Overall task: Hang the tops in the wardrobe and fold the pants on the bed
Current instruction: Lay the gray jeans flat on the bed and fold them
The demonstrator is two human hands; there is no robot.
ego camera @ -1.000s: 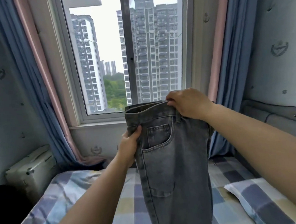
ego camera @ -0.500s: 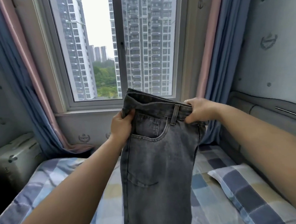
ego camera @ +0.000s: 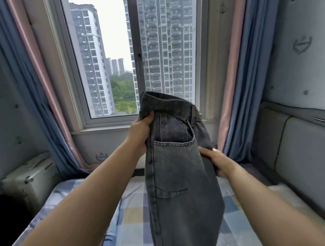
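Lower now, the right hand [ego camera: 218, 162] grips the jeans' [ego camera: 180, 178] side seam while the left hand [ego camera: 140, 132] clutches the waistband above the bed [ego camera: 129, 220].

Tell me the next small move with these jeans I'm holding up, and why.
Probably lower the jeans flat onto the bed. The left hand grips the waistband and the right hand grips the side seam lower down, so they hang in the air, unfolded.
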